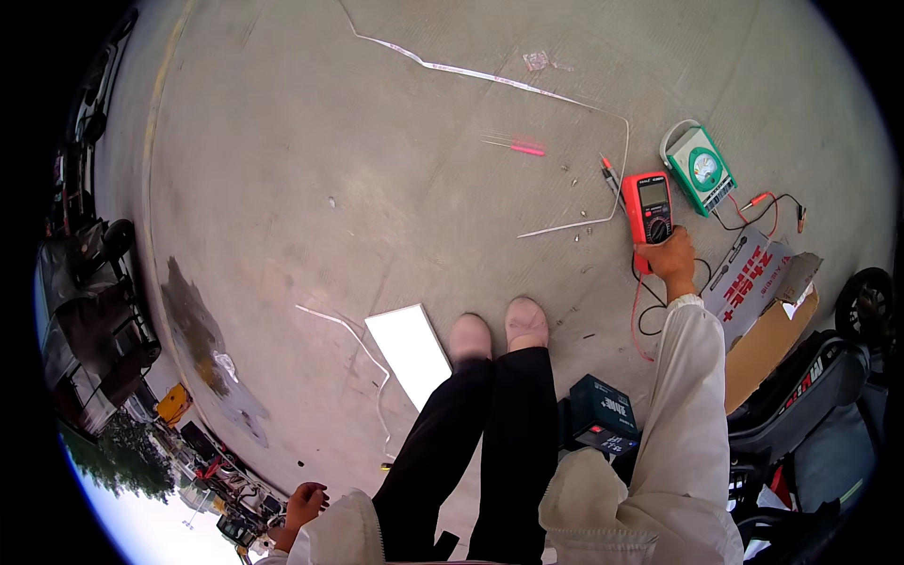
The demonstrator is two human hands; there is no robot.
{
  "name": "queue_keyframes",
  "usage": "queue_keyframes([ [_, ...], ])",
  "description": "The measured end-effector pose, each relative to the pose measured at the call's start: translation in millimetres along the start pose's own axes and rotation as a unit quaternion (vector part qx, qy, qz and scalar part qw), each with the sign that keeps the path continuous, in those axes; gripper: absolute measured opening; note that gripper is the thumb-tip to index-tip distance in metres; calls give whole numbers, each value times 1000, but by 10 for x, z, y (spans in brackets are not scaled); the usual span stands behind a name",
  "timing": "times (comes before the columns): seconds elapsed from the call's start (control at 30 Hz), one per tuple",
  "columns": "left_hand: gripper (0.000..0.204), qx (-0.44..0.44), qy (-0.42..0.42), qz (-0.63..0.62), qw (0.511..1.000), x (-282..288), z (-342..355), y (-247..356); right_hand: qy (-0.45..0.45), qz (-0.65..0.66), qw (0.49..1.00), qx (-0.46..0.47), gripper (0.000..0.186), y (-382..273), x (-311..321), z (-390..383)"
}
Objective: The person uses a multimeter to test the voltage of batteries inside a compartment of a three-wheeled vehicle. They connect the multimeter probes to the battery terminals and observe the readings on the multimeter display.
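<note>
My right hand (669, 261) is closed round the lower end of a red multimeter (648, 208) with a grey screen and a dial. Its test probes (610, 175) lie along its left side, and red and black leads (642, 315) loop below my hand. A green and white analog meter (702, 169) with a handle stands just right of the multimeter; its clip leads (759, 201) trail to the right. Down at the lower left, my left hand (306, 504) hangs beside my leg with its fingers loosely bent, apart from any object I can see.
A cardboard box (767, 353) lies at the right, near a black vehicle part (800, 395). Close to my feet are a dark box (603, 412) and a white panel (410, 350). White strips (490, 77), a pink-handled item (527, 148) and small bits are scattered on the concrete.
</note>
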State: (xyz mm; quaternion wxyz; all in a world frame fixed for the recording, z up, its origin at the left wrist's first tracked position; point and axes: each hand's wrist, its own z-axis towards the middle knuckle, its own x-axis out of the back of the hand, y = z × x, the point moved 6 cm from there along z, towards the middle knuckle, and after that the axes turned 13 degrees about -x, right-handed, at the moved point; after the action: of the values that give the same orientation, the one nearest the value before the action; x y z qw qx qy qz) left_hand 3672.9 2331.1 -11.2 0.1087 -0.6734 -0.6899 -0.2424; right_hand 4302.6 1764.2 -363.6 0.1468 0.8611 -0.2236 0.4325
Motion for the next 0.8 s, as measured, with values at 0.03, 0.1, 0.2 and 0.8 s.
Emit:
queue_keyframes([
  [0.03, 20, -1, -10, 6, 1000, -4, -85, 73, -67, 42, 997, -11, 77, 221, 41, -91],
  [0.1, 20, -23, -5, 10, 1000, 55, -283, 278, -239, 283, 929, -16, 77, 295, 295, -599],
  [0.2, 20, -22, -9, -2, 1000, 324, -700, 274, -377, 346, 859, -32, 80, 841, 798, -1592],
  [0.8, 25, -421, 154, -382, 808, 1773, -3203, 3732, -451, 507, 615, 401, 103, -756, 6387, -6018],
])
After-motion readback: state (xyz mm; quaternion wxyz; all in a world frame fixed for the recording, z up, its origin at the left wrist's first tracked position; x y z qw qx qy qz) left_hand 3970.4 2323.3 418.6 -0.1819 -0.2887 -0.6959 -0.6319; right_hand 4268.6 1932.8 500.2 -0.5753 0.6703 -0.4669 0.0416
